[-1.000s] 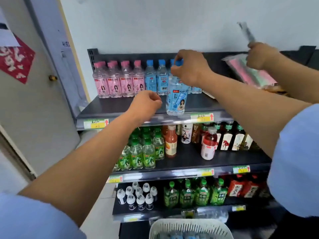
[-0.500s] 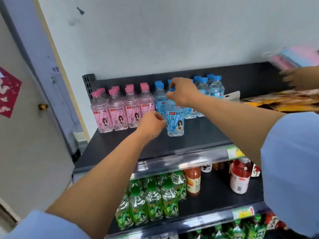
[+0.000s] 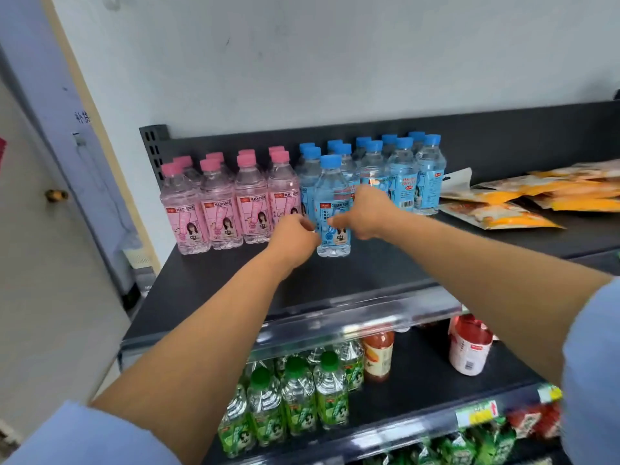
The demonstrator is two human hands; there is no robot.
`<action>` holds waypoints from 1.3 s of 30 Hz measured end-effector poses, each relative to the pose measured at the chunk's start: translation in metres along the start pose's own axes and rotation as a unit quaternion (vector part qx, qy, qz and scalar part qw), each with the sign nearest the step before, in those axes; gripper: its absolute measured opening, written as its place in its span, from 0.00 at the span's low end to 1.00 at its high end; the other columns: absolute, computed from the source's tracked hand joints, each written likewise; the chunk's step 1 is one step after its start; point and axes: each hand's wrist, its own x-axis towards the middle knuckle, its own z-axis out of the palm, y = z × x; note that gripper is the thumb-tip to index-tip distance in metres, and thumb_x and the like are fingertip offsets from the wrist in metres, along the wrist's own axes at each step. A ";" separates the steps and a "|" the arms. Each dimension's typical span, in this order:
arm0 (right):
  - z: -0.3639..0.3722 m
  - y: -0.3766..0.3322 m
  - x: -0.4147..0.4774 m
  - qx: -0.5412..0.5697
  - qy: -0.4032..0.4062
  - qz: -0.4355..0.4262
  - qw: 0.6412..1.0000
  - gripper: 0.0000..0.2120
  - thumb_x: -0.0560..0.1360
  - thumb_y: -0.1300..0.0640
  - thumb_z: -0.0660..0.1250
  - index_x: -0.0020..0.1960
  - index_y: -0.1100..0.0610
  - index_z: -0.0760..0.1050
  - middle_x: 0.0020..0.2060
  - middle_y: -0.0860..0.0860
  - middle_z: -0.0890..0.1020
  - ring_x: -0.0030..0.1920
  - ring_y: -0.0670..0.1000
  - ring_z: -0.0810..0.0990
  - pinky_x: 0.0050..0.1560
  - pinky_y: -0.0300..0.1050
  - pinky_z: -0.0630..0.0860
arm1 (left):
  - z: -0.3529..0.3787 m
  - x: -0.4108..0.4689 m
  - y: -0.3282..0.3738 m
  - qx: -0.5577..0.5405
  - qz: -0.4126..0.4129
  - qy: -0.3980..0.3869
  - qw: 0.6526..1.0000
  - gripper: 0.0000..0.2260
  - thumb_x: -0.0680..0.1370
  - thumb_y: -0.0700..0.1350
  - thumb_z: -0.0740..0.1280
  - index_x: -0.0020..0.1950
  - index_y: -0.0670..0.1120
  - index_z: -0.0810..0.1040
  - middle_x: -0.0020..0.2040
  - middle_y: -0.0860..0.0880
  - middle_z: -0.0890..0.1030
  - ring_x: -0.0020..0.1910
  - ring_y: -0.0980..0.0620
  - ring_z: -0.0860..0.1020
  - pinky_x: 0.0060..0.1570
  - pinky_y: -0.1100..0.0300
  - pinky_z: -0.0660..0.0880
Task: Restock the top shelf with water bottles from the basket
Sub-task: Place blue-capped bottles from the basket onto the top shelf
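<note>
A blue-capped water bottle (image 3: 330,196) stands upright on the dark top shelf (image 3: 235,283), just in front of the row of blue-capped water bottles (image 3: 402,176). My right hand (image 3: 367,213) pinches its label from the right side. The curled fingers of my left hand (image 3: 295,238) sit against the bottle's lower left side. The basket is out of view.
Pink-capped peach soda bottles (image 3: 218,209) fill the shelf's left rear. Orange snack packets (image 3: 503,209) lie at the right. The shelf below holds green-capped bottles (image 3: 295,394), an orange drink (image 3: 377,357) and a red-topped bottle (image 3: 469,347). A door with a knob (image 3: 57,195) is at the left.
The bottle went from the shelf's front edge back to the blue row. My right hand dropped from its cap to its label; my left hand closed in. Another person's hand left the view.
</note>
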 end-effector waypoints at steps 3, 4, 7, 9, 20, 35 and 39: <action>0.018 0.006 0.007 0.047 -0.014 -0.002 0.999 0.21 0.71 0.52 0.73 0.55 0.62 0.69 0.46 0.56 0.79 0.43 0.53 0.78 0.47 0.48 0.79 | 0.001 0.002 -0.002 -0.008 -0.012 -0.006 1.000 0.14 0.75 0.35 0.65 0.60 0.40 0.74 0.57 0.40 0.78 0.56 0.42 0.77 0.52 0.53 0.75; 0.021 0.005 0.010 0.056 -0.003 -0.002 0.998 0.24 0.71 0.52 0.73 0.59 0.63 0.68 0.50 0.57 0.79 0.48 0.55 0.79 0.51 0.48 0.78 | 0.001 0.003 -0.003 -0.008 -0.015 -0.006 1.000 0.15 0.75 0.35 0.65 0.61 0.41 0.74 0.58 0.40 0.78 0.57 0.42 0.77 0.53 0.54 0.75; 0.027 0.003 0.022 0.056 0.024 -0.001 0.998 0.27 0.72 0.55 0.73 0.65 0.63 0.66 0.58 0.58 0.78 0.58 0.58 0.78 0.57 0.50 0.76 | 0.001 0.008 -0.003 -0.004 -0.016 -0.005 1.000 0.16 0.75 0.35 0.64 0.63 0.41 0.74 0.60 0.42 0.78 0.59 0.43 0.76 0.56 0.52 0.74; 0.031 0.003 0.029 0.057 0.035 0.001 0.998 0.24 0.73 0.57 0.72 0.63 0.62 0.67 0.58 0.59 0.77 0.58 0.59 0.77 0.57 0.51 0.77 | 0.002 0.012 -0.002 -0.008 -0.014 -0.012 1.000 0.17 0.75 0.34 0.64 0.64 0.40 0.74 0.61 0.43 0.77 0.59 0.45 0.76 0.56 0.53 0.75; 0.021 0.020 0.015 0.052 0.055 -0.040 0.996 0.21 0.77 0.65 0.62 0.70 0.62 0.66 0.63 0.59 0.75 0.60 0.58 0.75 0.54 0.47 0.73 | 0.005 0.014 -0.003 -0.045 -0.012 0.023 0.999 0.17 0.76 0.33 0.61 0.64 0.40 0.74 0.62 0.43 0.77 0.60 0.47 0.75 0.60 0.54 0.74; 0.043 0.214 -0.217 0.057 0.073 -0.044 0.995 0.09 0.74 0.63 0.63 0.52 0.59 0.78 0.42 0.50 0.77 0.46 0.50 0.75 0.46 0.41 0.69 | 0.172 -0.220 -0.031 -0.026 0.026 -0.125 0.992 0.13 0.75 0.33 0.62 0.37 0.49 0.75 0.35 0.47 0.77 0.35 0.50 0.74 0.39 0.60 0.72; 0.112 0.301 -0.269 -0.017 -0.074 0.037 0.996 0.10 0.75 0.62 0.60 0.51 0.63 0.78 0.49 0.59 0.82 0.52 0.59 0.80 0.52 0.48 0.76 | 0.239 -0.281 -0.100 0.003 -0.073 -0.200 0.977 0.14 0.76 0.32 0.62 0.35 0.48 0.75 0.33 0.48 0.75 0.33 0.50 0.73 0.37 0.59 0.70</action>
